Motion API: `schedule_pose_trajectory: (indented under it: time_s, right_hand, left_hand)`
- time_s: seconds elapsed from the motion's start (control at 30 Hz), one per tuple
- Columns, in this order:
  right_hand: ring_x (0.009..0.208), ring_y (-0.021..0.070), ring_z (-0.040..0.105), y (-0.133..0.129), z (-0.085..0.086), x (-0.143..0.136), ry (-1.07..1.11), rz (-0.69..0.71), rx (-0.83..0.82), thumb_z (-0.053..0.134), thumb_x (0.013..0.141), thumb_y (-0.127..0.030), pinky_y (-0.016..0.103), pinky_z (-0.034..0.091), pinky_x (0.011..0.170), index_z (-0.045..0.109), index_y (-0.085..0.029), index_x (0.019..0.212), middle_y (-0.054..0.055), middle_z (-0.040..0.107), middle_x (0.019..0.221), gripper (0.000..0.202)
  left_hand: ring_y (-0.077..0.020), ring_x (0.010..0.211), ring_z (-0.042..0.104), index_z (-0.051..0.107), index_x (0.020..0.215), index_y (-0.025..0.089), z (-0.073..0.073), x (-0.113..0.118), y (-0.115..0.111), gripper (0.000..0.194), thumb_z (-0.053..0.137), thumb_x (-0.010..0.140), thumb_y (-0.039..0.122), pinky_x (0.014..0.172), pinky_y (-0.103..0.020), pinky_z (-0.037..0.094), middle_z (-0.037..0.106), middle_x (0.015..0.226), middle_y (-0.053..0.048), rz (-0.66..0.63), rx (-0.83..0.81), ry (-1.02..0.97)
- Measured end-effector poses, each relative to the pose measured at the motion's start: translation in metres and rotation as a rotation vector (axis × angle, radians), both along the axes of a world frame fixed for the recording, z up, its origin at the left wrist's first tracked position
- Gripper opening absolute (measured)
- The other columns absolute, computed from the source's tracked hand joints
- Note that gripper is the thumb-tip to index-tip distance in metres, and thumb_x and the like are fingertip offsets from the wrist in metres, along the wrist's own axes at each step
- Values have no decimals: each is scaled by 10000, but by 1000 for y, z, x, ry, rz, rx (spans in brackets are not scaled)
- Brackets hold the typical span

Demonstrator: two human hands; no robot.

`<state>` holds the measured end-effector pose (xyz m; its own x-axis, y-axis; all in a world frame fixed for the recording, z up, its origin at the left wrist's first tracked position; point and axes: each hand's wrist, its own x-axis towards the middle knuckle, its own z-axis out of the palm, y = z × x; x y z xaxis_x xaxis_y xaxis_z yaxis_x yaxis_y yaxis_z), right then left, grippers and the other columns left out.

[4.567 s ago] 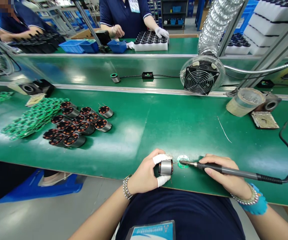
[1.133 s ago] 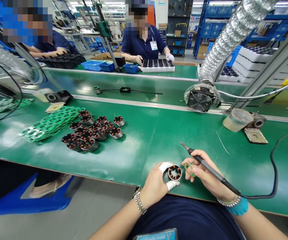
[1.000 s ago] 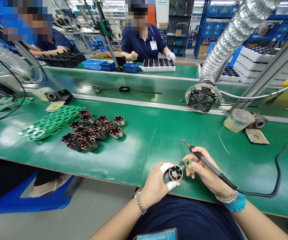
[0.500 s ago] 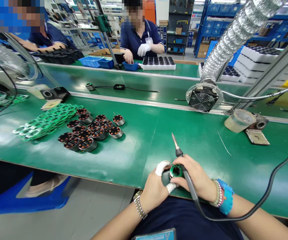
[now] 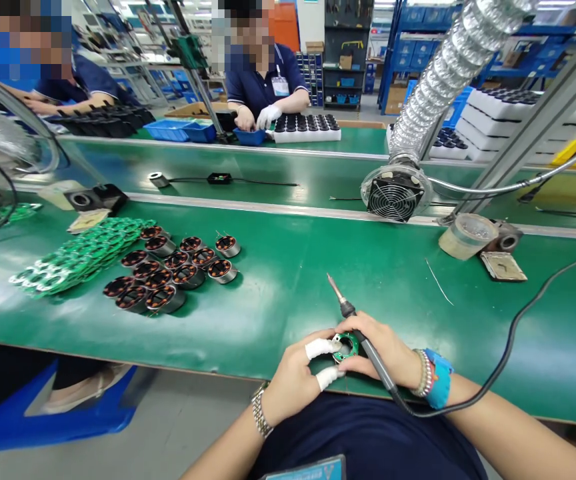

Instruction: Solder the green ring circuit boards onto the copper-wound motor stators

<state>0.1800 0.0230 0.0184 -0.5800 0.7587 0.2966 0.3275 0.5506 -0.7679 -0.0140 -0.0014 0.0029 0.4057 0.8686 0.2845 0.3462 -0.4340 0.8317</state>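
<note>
At the lower centre of the frame, the left hand is pinching a small motor between taped fingers; the right hand is pressing a green ring onto it while gripping a soldering iron, tip angling up-left over the counter.

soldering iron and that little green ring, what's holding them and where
The right hand grips the soldering iron along its black handle, tip up. Both hands' fingertips pinch the green ring board at its rim; the left hand steadies it.
</note>
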Motion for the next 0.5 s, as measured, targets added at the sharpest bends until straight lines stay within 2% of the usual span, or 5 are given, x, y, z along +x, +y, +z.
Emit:
schedule_pose_trajectory:
  time_s: [0.07,0.2,0.33,0.5]
  right_hand:
    - [864,192,590,-2,0,4,57,-78,-3,660,763,-374,329,501,772,476,-217,1101,71,593,977,416]
    - [893,173,618,-5,-2,14,159,-261,-80,519,859,-190,338,509,804,478,-238,1084,62,617,981,234]
    - [828,153,644,-6,-7,13,276,-182,-292,526,848,-166,319,540,753,418,-232,1097,56,622,983,279]
    - [893,143,634,-5,-8,9,411,-69,-451,536,843,-160,331,529,807,369,-222,1084,84,571,1104,300]
  left_hand:
    - [-205,947,640,629,916,206,-2,1,0,208,679,715,196,831,-354,531,666,1058,-81,33,7,-18]
    - [-224,941,647,644,898,205,-8,2,-1,237,716,672,191,831,-384,535,671,1055,-90,72,30,-15]
    - [-226,953,643,652,883,200,-8,1,-1,217,710,675,175,830,-378,538,659,1081,-95,79,29,-1]
    - [-212,939,647,637,899,210,-7,0,0,228,701,686,157,823,-357,542,669,1053,-75,50,7,-20]
